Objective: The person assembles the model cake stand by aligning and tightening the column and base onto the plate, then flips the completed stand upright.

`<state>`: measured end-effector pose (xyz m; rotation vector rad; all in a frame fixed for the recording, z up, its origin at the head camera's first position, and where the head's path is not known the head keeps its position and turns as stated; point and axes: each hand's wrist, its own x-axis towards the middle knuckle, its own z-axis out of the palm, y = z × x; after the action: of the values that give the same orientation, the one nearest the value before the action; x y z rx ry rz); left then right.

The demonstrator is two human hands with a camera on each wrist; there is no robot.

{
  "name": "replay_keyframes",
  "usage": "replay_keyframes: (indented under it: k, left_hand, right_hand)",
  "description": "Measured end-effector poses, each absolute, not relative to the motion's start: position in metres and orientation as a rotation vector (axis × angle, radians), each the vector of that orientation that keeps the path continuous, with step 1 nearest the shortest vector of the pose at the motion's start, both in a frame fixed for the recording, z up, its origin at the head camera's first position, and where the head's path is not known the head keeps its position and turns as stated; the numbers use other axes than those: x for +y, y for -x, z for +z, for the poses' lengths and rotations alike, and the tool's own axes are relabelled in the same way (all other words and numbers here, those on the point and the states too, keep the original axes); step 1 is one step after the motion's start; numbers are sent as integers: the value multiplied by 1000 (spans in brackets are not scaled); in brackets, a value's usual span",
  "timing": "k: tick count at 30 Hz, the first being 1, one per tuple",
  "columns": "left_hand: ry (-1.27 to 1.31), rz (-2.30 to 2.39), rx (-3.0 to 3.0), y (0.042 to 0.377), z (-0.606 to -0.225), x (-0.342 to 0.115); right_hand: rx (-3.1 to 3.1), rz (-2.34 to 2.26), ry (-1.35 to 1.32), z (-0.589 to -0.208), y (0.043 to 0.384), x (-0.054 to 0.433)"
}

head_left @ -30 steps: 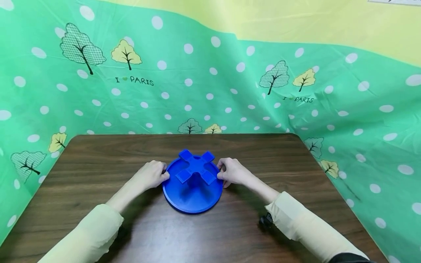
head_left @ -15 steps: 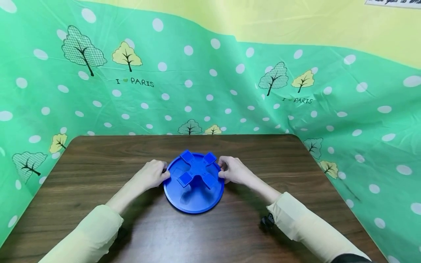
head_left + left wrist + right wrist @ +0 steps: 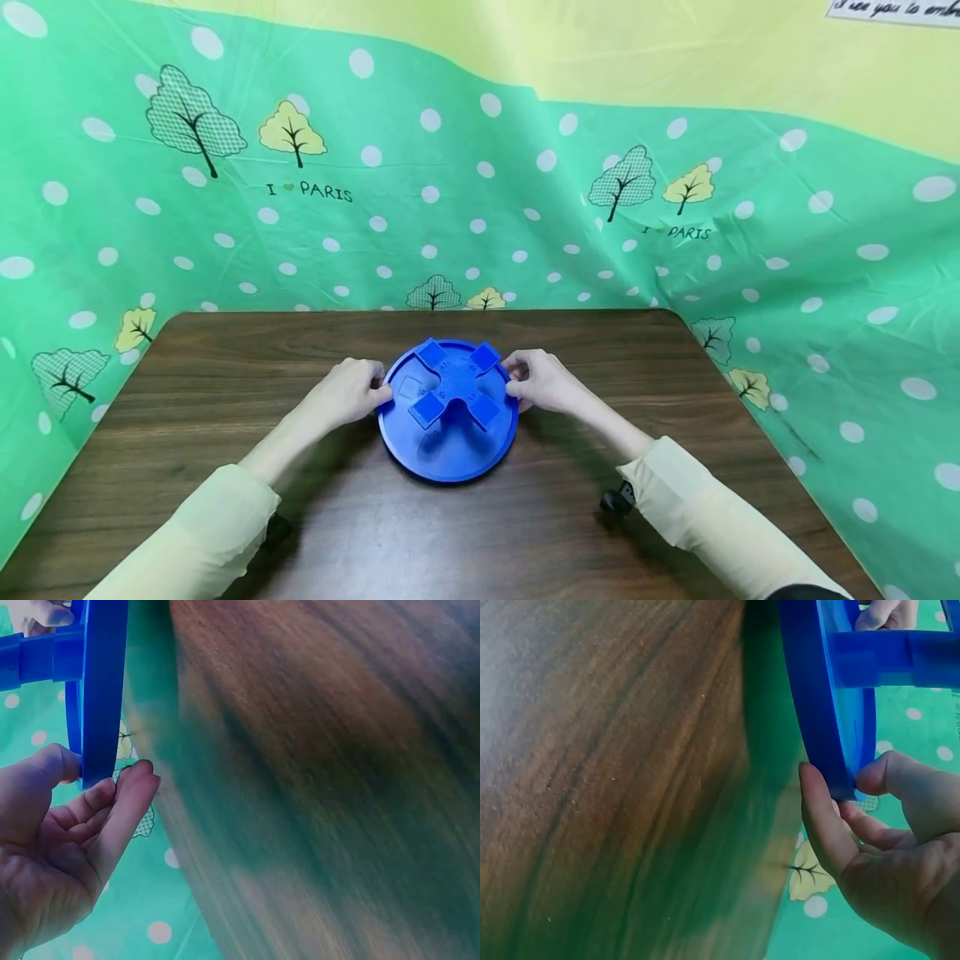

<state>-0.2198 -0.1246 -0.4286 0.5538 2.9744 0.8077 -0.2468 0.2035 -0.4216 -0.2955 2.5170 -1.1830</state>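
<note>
A blue round plate (image 3: 450, 458) with a raised rim carries a four-armed blue cross (image 3: 457, 385) on a short central post. My left hand (image 3: 348, 392) grips its left edge, thumb on top of the rim and fingers below. On the opposite edge, my right hand (image 3: 549, 383) pinches the rim the same way. In the left wrist view, the disc (image 3: 105, 697) stands between thumb and fingers, its underside facing the wood. The right wrist view has the thumb of the right hand (image 3: 900, 855) against the rim's inner side and a finger under the disc (image 3: 810, 690).
A dark brown wood-grain table (image 3: 420, 550) lies under the disc. Behind it and along its sides hangs a green and yellow cloth (image 3: 480, 183) with dots and printed trees. Small black devices (image 3: 618, 500) sit beneath both sleeve cuffs.
Both hands have shifted the blue disc slightly right and away from me. Its far edge shows more now, so its face is tilted more toward the head camera. The grips look unchanged.
</note>
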Motion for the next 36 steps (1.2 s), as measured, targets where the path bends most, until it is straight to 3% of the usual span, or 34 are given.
replay_keyframes:
  k: [36]
  left_hand:
    - [-454,1188,2870,229,-389,-125]
  right_hand:
    - [2798,-1221,551,-376,248,216]
